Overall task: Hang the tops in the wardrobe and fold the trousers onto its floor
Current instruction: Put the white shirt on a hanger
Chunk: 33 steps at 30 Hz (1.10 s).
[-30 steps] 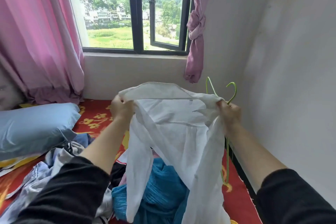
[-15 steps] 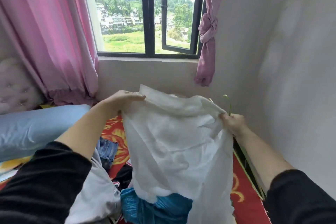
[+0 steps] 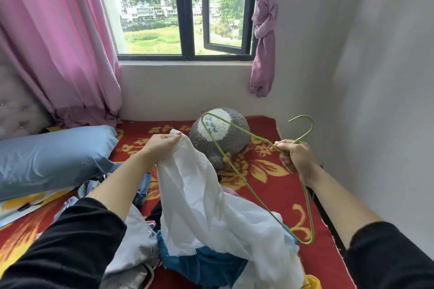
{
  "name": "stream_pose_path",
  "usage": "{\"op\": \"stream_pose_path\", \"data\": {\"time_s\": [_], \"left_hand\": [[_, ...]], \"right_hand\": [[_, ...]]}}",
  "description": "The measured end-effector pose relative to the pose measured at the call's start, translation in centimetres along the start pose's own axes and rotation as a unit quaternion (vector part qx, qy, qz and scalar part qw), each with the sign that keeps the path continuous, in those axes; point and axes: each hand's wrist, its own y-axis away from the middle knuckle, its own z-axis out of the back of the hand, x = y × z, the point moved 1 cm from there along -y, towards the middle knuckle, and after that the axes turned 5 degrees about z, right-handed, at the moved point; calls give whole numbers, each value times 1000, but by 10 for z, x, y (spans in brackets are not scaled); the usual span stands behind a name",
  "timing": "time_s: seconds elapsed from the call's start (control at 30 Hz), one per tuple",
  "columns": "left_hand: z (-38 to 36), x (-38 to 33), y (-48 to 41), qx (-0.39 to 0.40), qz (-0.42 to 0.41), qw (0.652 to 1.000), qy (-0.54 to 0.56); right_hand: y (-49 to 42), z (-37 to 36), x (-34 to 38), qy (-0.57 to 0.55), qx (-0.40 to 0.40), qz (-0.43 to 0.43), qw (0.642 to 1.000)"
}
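The left hand (image 3: 164, 144) is raised over the bed (image 3: 270, 185) and pinches one bunched edge of a thin white top (image 3: 199, 195) between thumb and curled fingers. The top hangs from that pinch, and its length runs down and toward the person. Its lower end lies crumpled on a blue garment (image 3: 211, 265) at the near edge of the bed.

The right hand (image 3: 297, 156) is closed around the neck of a green wire hanger (image 3: 305, 135), just below the hook. The hook points up and right, toward the white wall. The hanger is tilted, with its long axis on a diagonal. One corner is far and to the left, in front of a grey plush toy (image 3: 220, 134), and the other is low and near on the right, over the red flowered blanket. The hanger's long bar crosses just beside the top's right edge; whether they touch I cannot tell.

A blue pillow (image 3: 54, 155) lies on the left of the bed, and more clothes (image 3: 131, 241) are heaped below the left forearm.
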Motion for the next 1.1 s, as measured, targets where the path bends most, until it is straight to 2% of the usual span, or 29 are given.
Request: {"op": "stream_pose_path", "data": {"time_s": [0.1, 0.2, 0.3, 0.43, 0.5, 0.57, 0.6, 0.63, 0.7, 0.73, 0.77, 0.83, 0.87, 1.0, 1.03, 1.1], "left_hand": [[-1, 4, 0, -8, -7, 1000, 12], [-12, -1, 8, 13, -15, 999, 40], [-33, -15, 26, 63, -47, 997, 18], [-57, -24, 49, 181, -65, 981, 38], [-53, -24, 58, 271, -48, 960, -39], [-44, -19, 63, 367, -21, 915, -166], [-40, -16, 63, 376, -22, 903, -208], [-38, -13, 60, 337, -50, 909, -239], [-37, -8, 49, 143, -174, 930, -292], [-39, -6, 46, 52, -240, 910, -333], [-42, -3, 44, 15, -286, 881, -377], [-52, 2, 44, 37, -307, 833, -459], [-57, 6, 44, 58, -303, 823, -478], [-59, 11, 45, 99, -313, 831, -450], [-55, 10, 46, 102, -319, 829, -447], [-47, 9, 46, 108, -332, 826, -443]], "right_hand": [[10, -2, -9, 32, 82, -62, 994], [19, -14, -15, 90, 135, -82, 983], [26, -41, -16, 98, 138, -72, 983], [32, -78, -19, 124, 127, -43, 983], [34, -84, -20, 96, 104, -47, 989], [33, -81, -17, 71, 72, -45, 994], [33, -78, -17, 69, 65, -39, 995], [35, -76, -15, 72, 66, -30, 995], [38, -74, -14, 82, 88, -15, 993], [39, -75, -14, 83, 102, -14, 991], [42, -77, -13, 79, 113, -17, 990], [49, -83, -11, 58, 143, -29, 988], [53, -86, -10, 42, 163, -38, 985], [61, -85, -11, -39, 247, -100, 963], [58, -80, -15, -28, 234, -115, 965], [51, -70, -23, 81, 195, -105, 972]]}}
